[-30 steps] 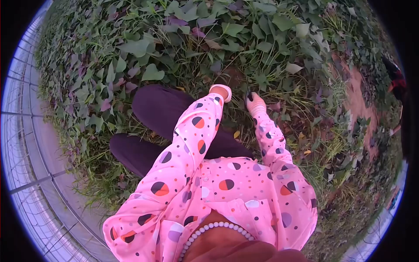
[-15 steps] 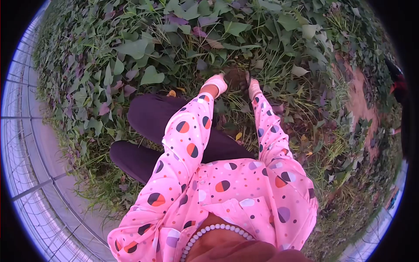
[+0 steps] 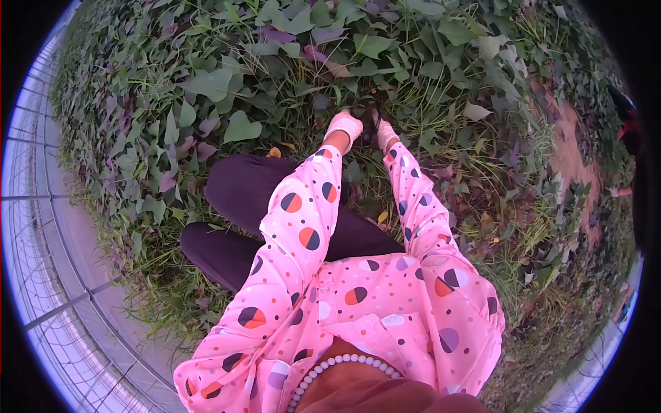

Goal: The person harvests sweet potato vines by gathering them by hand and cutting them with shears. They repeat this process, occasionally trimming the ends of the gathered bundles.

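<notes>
Low in the leafy vines point(image 3: 275, 76), my left hand point(image 3: 345, 125) is closed, in a pale banded covering, at a patch of grass and soil. What its fingers hold is too small to make out. Close on its right is my right hand point(image 3: 383, 131), covered alike, with a dark thing around its fingers. That hand's fingertips are dark and blurred among the stems, so their pose is unclear. The two hands are a short gap apart.
Heart-shaped leaves point(image 3: 242, 127) and grass surround my dark-trousered knees point(image 3: 237, 180). Bare reddish soil point(image 3: 569, 148) shows at the right. A wire fence point(image 3: 51, 275) and pale path curve along the left. At the far right edge is part of another person point(image 3: 628, 131).
My right hand has moved left, nearer my left hand. The dark brown patch of soil between the hands is now mostly out of sight.
</notes>
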Demonstrator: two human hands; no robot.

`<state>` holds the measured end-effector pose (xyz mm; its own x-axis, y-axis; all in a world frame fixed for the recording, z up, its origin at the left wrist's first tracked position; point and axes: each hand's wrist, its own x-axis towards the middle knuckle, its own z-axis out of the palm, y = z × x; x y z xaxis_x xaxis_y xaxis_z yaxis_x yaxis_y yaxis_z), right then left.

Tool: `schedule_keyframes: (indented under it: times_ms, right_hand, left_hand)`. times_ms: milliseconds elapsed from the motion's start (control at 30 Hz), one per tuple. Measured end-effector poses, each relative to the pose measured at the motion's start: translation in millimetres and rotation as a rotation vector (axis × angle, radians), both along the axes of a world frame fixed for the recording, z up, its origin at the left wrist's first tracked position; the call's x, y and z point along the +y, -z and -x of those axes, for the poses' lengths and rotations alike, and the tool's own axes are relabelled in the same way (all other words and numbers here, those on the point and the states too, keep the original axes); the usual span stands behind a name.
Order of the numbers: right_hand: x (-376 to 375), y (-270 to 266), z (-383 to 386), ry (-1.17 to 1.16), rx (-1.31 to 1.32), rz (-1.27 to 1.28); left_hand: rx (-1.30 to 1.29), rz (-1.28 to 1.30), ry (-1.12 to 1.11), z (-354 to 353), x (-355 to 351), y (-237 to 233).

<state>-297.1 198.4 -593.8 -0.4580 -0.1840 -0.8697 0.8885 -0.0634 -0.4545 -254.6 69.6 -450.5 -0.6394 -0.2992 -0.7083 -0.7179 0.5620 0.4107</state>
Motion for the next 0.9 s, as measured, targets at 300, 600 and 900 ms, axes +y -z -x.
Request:
schedule_keyframes:
  times_ms: [300,600,900]
  right_hand:
    - [-23,-5,1,-0.071,0.121,-0.226]
    - [-31,43,30,0.286,-0.010,0.230]
    - [0,29,-3,-0.750,0.557,-0.715]
  left_hand:
    - [0.019,-0.025,-0.019,-2,5,-8]
    - [0.087,-0.009,-0.021,-5,-1,7]
    - [0.078,-0.028,-0.056,-3,-2,0]
